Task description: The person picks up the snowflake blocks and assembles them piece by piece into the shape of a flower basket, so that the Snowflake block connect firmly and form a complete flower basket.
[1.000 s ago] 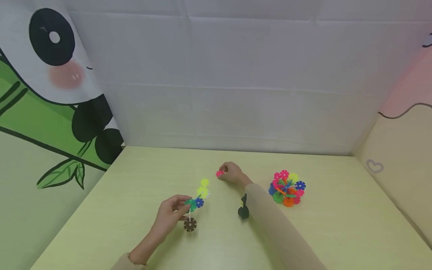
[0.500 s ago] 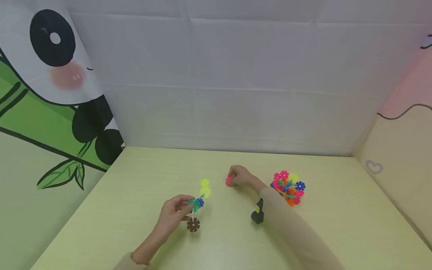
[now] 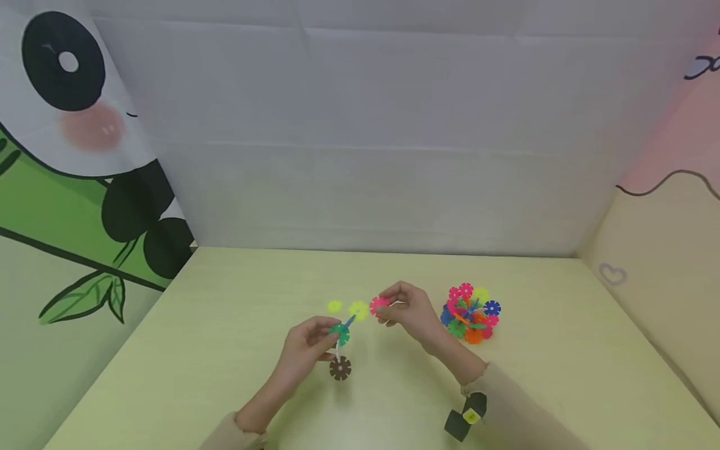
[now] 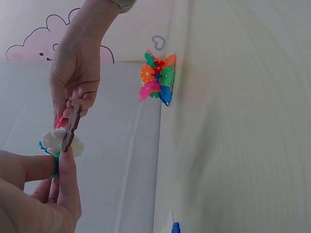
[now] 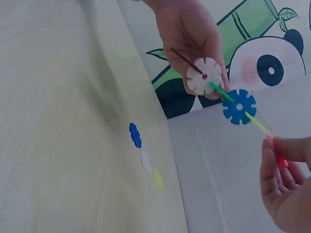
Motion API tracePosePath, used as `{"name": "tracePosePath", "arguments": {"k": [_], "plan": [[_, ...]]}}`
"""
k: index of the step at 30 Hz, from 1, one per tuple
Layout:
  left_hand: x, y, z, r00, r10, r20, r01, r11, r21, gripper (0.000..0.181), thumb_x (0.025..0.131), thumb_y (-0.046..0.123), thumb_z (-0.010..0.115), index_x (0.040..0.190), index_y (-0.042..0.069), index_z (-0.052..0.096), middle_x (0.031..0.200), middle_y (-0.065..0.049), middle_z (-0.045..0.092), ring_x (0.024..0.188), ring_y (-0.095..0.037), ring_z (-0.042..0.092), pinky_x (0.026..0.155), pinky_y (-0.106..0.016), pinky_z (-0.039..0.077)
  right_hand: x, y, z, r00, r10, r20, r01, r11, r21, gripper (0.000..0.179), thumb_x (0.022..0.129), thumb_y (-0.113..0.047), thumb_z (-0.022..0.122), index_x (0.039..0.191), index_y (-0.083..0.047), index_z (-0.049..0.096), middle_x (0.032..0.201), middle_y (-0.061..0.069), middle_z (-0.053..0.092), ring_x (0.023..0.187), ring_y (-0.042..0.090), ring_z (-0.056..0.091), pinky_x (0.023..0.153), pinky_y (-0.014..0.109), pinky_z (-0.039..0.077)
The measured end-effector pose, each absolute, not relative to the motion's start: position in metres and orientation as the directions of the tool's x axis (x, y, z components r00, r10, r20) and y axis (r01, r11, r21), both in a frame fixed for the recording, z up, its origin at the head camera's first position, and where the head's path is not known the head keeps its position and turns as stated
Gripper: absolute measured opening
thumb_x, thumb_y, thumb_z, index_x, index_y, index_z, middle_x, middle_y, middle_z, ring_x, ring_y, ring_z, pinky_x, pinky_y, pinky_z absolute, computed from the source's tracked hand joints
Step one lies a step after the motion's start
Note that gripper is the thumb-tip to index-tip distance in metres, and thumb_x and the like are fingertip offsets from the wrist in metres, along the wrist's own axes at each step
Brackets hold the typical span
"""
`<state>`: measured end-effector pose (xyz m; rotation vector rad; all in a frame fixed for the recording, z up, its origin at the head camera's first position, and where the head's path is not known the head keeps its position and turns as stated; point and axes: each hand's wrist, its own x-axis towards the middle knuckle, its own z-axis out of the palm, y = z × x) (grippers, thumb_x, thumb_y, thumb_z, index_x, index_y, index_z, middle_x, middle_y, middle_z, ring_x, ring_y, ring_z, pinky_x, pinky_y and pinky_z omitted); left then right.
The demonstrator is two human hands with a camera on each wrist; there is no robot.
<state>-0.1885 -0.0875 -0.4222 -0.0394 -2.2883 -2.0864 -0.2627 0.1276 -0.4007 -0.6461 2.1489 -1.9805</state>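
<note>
My left hand [image 3: 308, 344] pinches a chain of interlocking snowflake discs by its green disc [image 3: 341, 334]. A brown disc [image 3: 340, 369] hangs at the near end, joined to a white disc [image 5: 204, 76]. Beyond the green one come a blue disc [image 5: 239, 107] and a yellow disc [image 3: 359, 310], seen edge-on in the right wrist view. Between thumb and fingers of my right hand [image 3: 413, 314] is a pink disc [image 3: 379, 305], its edge right at the yellow disc's rim. Both hands are raised above the table.
A ball-like cluster of colourful joined discs [image 3: 471, 314] stands on the table to the right. A loose yellow disc [image 3: 334, 306] lies behind the chain. In the right wrist view a blue disc [image 5: 135, 135] and a white disc [image 5: 146, 161] lie beside it. A white wall closes the back.
The right hand has moved rightward and nearer with the pink disc, turning it to face the chain. The left hand has shifted right, bringing the chain's yellow end up to the pink disc.
</note>
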Motion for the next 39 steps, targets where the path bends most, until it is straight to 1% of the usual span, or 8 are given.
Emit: {"name": "tracePosePath", "arguments": {"k": [3,5,11,14,20,29,35,39], "plan": [[-0.189,-0.085,-0.421,-0.998,-0.004,0.057,0.057,0.072,0.996,0.020,0.089,-0.005,0.059,0.109,-0.009,0.060,0.090,-0.011,0.064,0.081,-0.023,0.062,0.065,-0.031,0.057,-0.257,0.125,-0.407,-0.892,-0.344,0.293,-0.315,0.011,-0.949,0.021,0.087,0.002,0.066,0.105,0.007,0.057,0.088,0.013,0.066,0.075,0.020,0.065,0.067,0.030,0.055],[-0.188,-0.083,-0.419,-0.998,-0.004,0.057,0.057,0.064,0.996,0.020,0.090,-0.005,0.059,0.109,-0.009,0.060,0.090,-0.011,0.063,0.081,-0.022,0.062,0.065,-0.031,0.057,-0.254,0.124,-0.409,-0.866,-0.311,0.393,-0.424,0.039,-0.905,0.020,0.085,0.005,0.067,0.104,0.005,0.059,0.088,0.014,0.066,0.075,0.016,0.064,0.067,0.027,0.054],[-0.187,-0.079,-0.415,-0.998,-0.007,0.056,0.055,0.053,0.997,0.021,0.089,-0.004,0.061,0.110,-0.009,0.060,0.090,-0.010,0.062,0.080,-0.020,0.061,0.065,-0.030,0.056,-0.242,0.122,-0.399,-0.684,-0.283,0.672,-0.723,0.140,-0.677,0.023,0.079,0.016,0.066,0.099,0.006,0.060,0.085,0.015,0.066,0.075,0.023,0.061,0.066,0.028,0.052],[-0.187,-0.079,-0.414,-0.998,0.003,0.061,0.062,0.051,0.997,0.021,0.090,-0.003,0.061,0.110,-0.009,0.060,0.089,-0.009,0.062,0.080,-0.019,0.061,0.064,-0.030,0.057,-0.236,0.121,-0.390,-0.611,-0.298,0.734,-0.788,0.146,-0.598,0.023,0.076,0.019,0.067,0.094,0.006,0.060,0.083,0.015,0.065,0.074,0.025,0.061,0.064,0.030,0.053],[-0.187,-0.080,-0.413,-0.999,0.015,0.051,0.051,0.055,0.997,0.019,0.089,-0.005,0.060,0.108,-0.008,0.062,0.087,-0.009,0.061,0.078,-0.019,0.061,0.062,-0.029,0.056,-0.239,0.120,-0.389,-0.516,-0.352,0.781,-0.854,0.138,-0.502,0.025,0.072,0.023,0.068,0.086,0.004,0.060,0.078,0.013,0.064,0.070,0.024,0.061,0.061,0.032,0.053],[-0.193,-0.079,-0.405,-0.996,0.046,0.074,0.078,0.099,0.992,0.024,0.092,0.000,0.059,0.113,-0.010,0.062,0.088,-0.009,0.063,0.079,-0.021,0.061,0.062,-0.028,0.056,-0.242,0.122,-0.390,-0.490,-0.360,0.794,-0.869,0.127,-0.479,0.025,0.071,0.024,0.068,0.085,0.005,0.060,0.080,0.015,0.064,0.073,0.027,0.063,0.062,0.037,0.055],[-0.207,-0.075,-0.402,-0.991,0.122,0.048,0.066,0.150,0.986,0.026,0.095,0.012,0.059,0.114,-0.006,0.065,0.092,-0.006,0.061,0.076,-0.015,0.057,0.063,-0.027,0.055,-0.243,0.123,-0.391,-0.490,-0.345,0.801,-0.870,0.137,-0.473,0.025,0.071,0.025,0.067,0.086,0.006,0.059,0.079,0.016,0.064,0.072,0.029,0.062,0.061,0.036,0.055],[-0.211,-0.070,-0.401,-0.993,0.103,0.048,0.063,0.143,0.988,0.025,0.094,0.013,0.061,0.110,-0.006,0.065,0.090,-0.006,0.062,0.070,-0.013,0.057,0.059,-0.025,0.052,-0.249,0.125,-0.403,-0.499,-0.351,0.792,-0.864,0.130,-0.486,0.027,0.070,0.026,0.068,0.086,0.005,0.060,0.079,0.015,0.064,0.072,0.028,0.063,0.061,0.035,0.055]]}}
